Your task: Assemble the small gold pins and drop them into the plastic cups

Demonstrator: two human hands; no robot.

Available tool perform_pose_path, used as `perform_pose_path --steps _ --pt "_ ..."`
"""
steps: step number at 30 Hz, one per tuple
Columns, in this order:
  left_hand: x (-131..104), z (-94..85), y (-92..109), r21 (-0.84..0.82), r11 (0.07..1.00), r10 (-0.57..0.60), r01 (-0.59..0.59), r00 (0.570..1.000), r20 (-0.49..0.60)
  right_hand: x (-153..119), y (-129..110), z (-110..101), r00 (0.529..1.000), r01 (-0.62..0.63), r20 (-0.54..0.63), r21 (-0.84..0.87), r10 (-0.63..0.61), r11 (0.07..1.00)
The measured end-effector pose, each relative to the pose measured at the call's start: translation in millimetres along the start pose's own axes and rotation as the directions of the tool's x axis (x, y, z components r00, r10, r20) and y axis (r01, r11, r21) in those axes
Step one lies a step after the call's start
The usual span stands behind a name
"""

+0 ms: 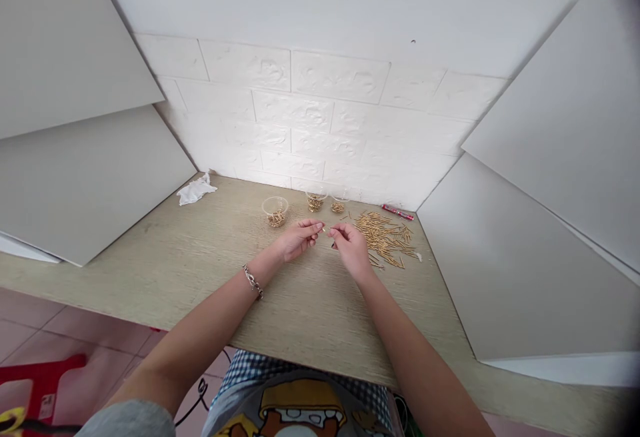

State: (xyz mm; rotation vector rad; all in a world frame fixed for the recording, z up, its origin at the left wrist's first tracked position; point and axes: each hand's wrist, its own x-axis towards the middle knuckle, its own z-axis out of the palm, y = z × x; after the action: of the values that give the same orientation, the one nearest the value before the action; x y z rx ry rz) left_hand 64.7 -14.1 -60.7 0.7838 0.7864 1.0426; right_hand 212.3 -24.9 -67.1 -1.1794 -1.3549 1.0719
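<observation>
Over the middle of the table, my left hand [301, 238] pinches a small gold piece [324, 228] between thumb and forefinger. Close to its right, my right hand [350, 244] is closed in a pinch, its fingertips near that piece; what they grip is too small to make out. A loose pile of thin gold sticks [383, 234] lies to the right of my right hand. Behind my hands stand clear round cups with small gold parts: one at the left [275, 214], one in the middle [315, 202] and one at the right [338, 206].
A crumpled white tissue [197, 189] lies at the table's back left. A red tube-like packet [397, 212] rests near the back right corner. Grey panels flank the wooden table [210, 244]. Below at the left are a red stool [43, 384] and a black cable [201, 389].
</observation>
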Motion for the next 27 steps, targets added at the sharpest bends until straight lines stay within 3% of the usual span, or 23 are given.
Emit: perform_pose_path --steps 9,15,21,27 --pt "-0.6 -1.1 1.1 -0.031 0.998 -0.048 0.05 0.997 0.066 -8.6 -7.3 0.4 0.971 0.194 -0.074 -0.298 -0.226 0.934" --pt "-0.8 -2.0 0.0 -0.03 0.999 -0.039 0.042 0.996 0.079 -10.2 -8.0 0.4 0.954 0.246 -0.067 -0.376 -0.291 0.893" --pt "-0.5 -0.1 -1.6 0.219 0.976 -0.003 -0.013 0.998 0.07 -10.3 -8.8 -1.9 0.953 0.248 -0.046 -0.458 -0.301 0.854" --pt "1.3 0.3 -1.5 0.5 0.854 0.13 -0.145 0.989 0.066 -9.1 -6.9 -4.9 0.933 0.314 0.061 -0.617 -0.354 0.722"
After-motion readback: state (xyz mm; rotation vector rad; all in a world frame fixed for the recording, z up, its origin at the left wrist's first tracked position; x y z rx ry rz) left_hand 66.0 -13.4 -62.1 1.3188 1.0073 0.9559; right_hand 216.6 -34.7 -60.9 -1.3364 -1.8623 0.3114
